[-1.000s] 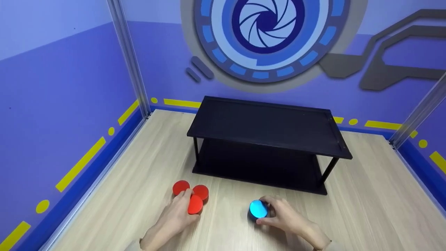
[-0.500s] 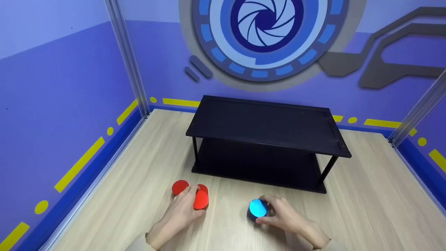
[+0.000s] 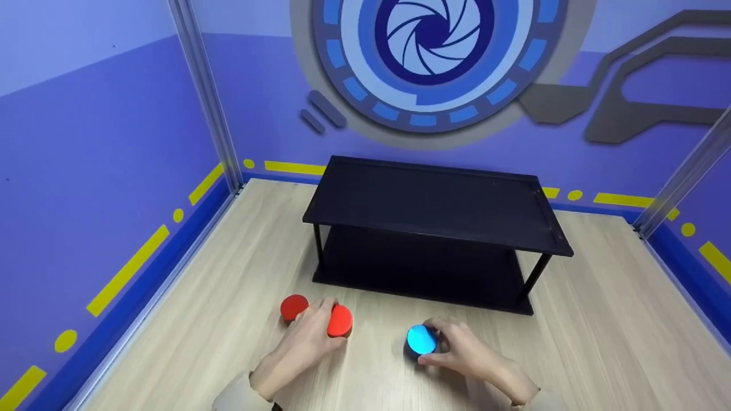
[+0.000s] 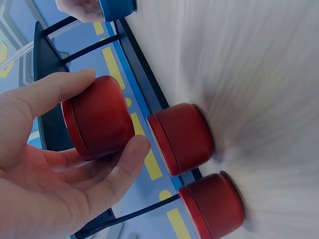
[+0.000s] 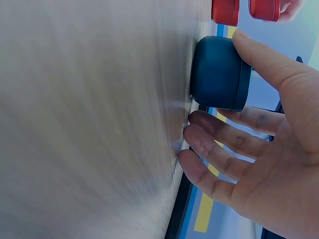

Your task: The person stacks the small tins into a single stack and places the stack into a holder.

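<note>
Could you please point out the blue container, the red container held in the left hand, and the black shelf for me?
Blue container point(image 3: 421, 341): head view, on its round top.
Held red container point(image 4: 103, 118): left wrist view, on its curved side.
Black shelf point(image 3: 437, 200): head view, on its upper board.

A black shelf point(image 3: 437, 200) stands on the tabletop point(image 3: 377, 379) — patterned wall point(image 3: 257, 103) behind.

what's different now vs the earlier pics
The left hand has carried its held red container rightward and a little toward the black shelf, now blocking the head view of the middle red container. No release or new grasp shows: the right hand still holds the blue container, and the leftmost red container and shelf stay put.
</note>
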{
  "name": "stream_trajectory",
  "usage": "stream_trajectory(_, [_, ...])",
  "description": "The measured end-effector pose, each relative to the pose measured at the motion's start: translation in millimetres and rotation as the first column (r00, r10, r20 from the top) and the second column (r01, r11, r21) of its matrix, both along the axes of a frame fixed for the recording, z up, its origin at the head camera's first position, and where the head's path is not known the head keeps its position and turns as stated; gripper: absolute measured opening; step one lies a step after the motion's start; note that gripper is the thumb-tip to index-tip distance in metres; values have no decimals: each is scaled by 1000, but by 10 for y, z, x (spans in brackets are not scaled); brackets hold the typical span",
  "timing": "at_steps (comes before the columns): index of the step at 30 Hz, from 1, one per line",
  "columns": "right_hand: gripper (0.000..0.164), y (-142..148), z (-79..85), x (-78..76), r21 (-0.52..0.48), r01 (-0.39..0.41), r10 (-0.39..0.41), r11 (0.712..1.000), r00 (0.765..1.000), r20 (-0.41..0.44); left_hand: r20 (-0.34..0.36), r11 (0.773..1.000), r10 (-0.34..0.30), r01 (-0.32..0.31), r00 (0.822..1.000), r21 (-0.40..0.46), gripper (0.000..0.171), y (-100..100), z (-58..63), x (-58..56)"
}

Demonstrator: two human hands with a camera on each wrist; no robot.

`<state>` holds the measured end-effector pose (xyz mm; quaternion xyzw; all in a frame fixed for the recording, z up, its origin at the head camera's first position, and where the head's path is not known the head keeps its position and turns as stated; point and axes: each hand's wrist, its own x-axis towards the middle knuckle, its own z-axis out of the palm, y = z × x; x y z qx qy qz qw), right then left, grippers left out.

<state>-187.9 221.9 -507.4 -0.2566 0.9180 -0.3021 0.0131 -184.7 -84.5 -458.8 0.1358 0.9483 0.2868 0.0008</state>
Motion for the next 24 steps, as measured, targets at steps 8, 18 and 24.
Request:
stream_trajectory(8, [54, 2, 0, 2, 1, -10, 10, 1000, 1000, -17, -37, 999, -39, 40, 999, 5, 51, 110, 12, -48])
stream_trajectory(18, [52, 3, -21, -16, 4, -12, 12, 1000, 1000, -19, -70, 998, -67, 66, 995, -13, 53, 221, 28, -119])
stream_trajectory(24, [52, -1, -22, -16, 8, -8, 8, 1000, 999, -37, -46, 996, -83, 82, 996, -19, 56, 289, 56, -138])
